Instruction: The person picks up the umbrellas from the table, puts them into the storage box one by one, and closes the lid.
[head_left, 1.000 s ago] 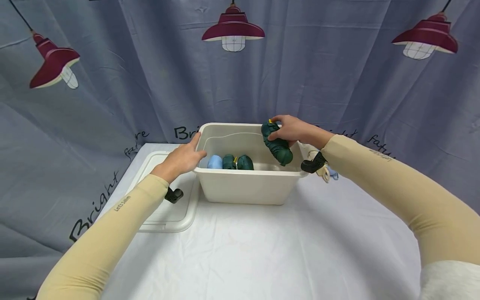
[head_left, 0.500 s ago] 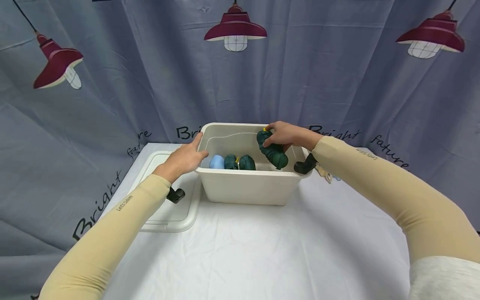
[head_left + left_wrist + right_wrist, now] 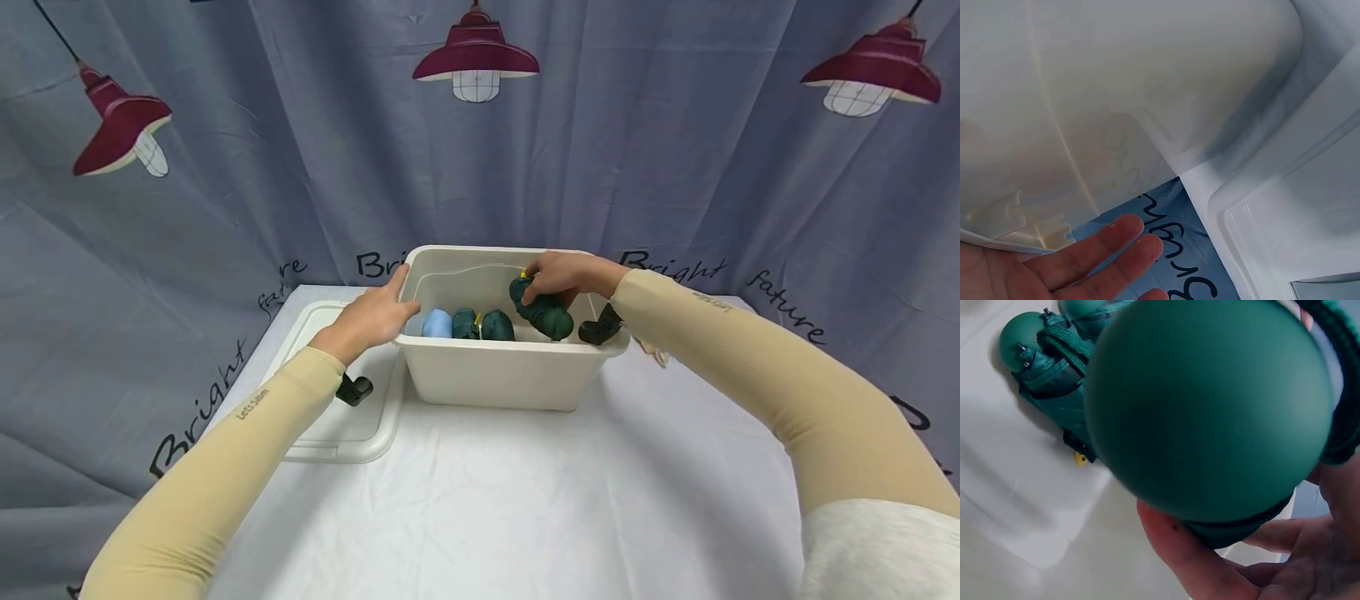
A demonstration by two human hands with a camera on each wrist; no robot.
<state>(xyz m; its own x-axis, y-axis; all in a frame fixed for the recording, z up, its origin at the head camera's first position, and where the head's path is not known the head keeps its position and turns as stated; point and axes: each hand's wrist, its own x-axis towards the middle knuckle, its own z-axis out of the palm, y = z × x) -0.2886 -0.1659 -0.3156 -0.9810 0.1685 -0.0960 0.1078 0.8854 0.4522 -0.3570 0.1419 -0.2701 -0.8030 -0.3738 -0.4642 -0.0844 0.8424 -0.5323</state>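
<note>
A: Start with the head view. Where's the umbrella?
B: The right hand (image 3: 564, 275) has its fingers curled round a green umbrella (image 3: 552, 322), folded up and tilted, inside the right half of a white box (image 3: 495, 375).
A: Touching the bottom of the box?
B: I can't tell; the front rim hides that part.
A: And what's in the left half?
B: Along the front wall, a light-blue thing (image 3: 437, 323) nearest the left corner, then two more green umbrellas, one (image 3: 465, 323) beside the other (image 3: 497, 326).
A: The left hand?
B: The left hand (image 3: 372, 319) is at the box's left rim, thumb spread away from the forefinger.
A: What about the table?
B: The box stands toward the back edge of the table (image 3: 510, 500). A white lid (image 3: 352, 433) lies flat by the left edge, partly under the left forearm.
A: Now the left wrist view.
B: The fingers (image 3: 1138, 250) there are nearly straight, outside the box and curled round nothing. The lid shows at the right.
A: And the right wrist view?
B: The umbrella's round end fills the middle, with the hand bent firmly round it from below. The other green umbrellas lie at the upper left.
</note>
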